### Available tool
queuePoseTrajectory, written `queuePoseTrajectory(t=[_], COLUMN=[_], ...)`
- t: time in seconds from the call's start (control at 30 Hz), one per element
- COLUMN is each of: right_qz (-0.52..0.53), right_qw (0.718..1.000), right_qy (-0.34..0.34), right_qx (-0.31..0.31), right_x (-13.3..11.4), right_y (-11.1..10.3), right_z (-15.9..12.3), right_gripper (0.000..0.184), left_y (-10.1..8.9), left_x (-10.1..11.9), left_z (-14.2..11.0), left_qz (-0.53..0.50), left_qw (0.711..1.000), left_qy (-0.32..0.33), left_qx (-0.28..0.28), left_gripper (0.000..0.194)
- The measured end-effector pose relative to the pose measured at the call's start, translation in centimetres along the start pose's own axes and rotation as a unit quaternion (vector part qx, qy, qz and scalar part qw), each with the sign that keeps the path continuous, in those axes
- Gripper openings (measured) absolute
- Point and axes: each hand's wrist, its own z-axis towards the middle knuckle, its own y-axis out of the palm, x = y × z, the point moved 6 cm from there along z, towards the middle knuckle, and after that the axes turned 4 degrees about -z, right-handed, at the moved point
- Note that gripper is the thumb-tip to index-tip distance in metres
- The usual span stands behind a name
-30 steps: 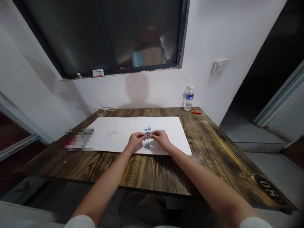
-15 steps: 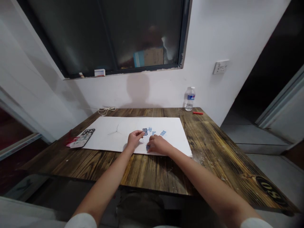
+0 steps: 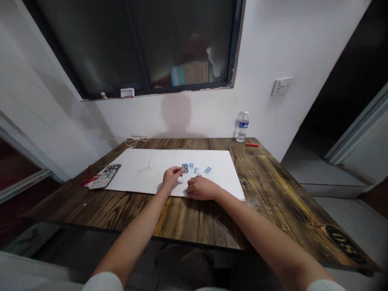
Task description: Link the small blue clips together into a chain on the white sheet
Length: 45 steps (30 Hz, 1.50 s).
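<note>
My left hand (image 3: 171, 177) pinches a small flat dark-blue piece with pale bars (image 3: 185, 168) between thumb and fingertips, just above the white board. My right hand (image 3: 201, 188) rests near the board's front edge, its fingers curled down over another small dark-blue piece (image 3: 187, 192). Most of that piece is hidden under the fingers, so a grip on it cannot be made out. Beyond the hands, several little blue-and-white barred pieces lie on the board, one (image 3: 207, 170) to the right and others (image 3: 191, 165) close to the left hand's piece.
The white board (image 3: 133, 169) lies on a dark wooden table (image 3: 260, 190). On its left are thin dark lines (image 3: 148, 167) and a patterned phone case (image 3: 107, 176). A coiled pale cord (image 3: 135, 141), a water bottle (image 3: 242, 127) and a red pen-like stick (image 3: 252, 144) sit at the back.
My right hand has shifted slightly toward me, its fingers curling in and covering more of the near blue piece. The left hand holds its piece in the same place.
</note>
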Motion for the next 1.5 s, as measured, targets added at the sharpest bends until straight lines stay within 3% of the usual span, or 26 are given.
queuePoseTrajectory(t=[0.13,0.33,0.6,0.8,1.17,1.5], right_qz=[0.042,0.110,0.021,-0.017,0.018,0.004], right_qw=[0.999,0.968,0.933,0.935,0.927,0.941], right_qy=[0.002,0.157,0.236,0.238,0.236,0.202], right_qx=[0.034,0.164,0.271,0.263,0.292,0.273], right_x=[0.1,2.5,2.9,3.1,2.3,2.5], right_y=[-0.3,-1.2,-2.7,-2.3,-2.8,-2.3], right_z=[-0.1,-1.0,-1.9,-2.1,-1.9,-1.7], right_gripper=[0.021,0.020,0.023,0.024,0.024,0.021], left_y=[0.0,0.0,1.4,2.2,2.1,2.1], left_x=[0.2,0.4,0.6,0.8,-0.2,-0.2], left_z=[-0.1,-0.4,-1.2,-1.6,-1.4,-1.5], left_qz=[-0.007,-0.008,-0.018,-0.017,-0.063,-0.082], left_qw=[1.000,1.000,0.997,0.993,0.988,0.986], left_qy=[-0.009,-0.017,-0.042,-0.029,-0.072,-0.078], left_qx=[0.003,-0.001,-0.065,-0.110,-0.120,-0.123], left_gripper=[0.035,0.035,0.030,0.029,0.037,0.037])
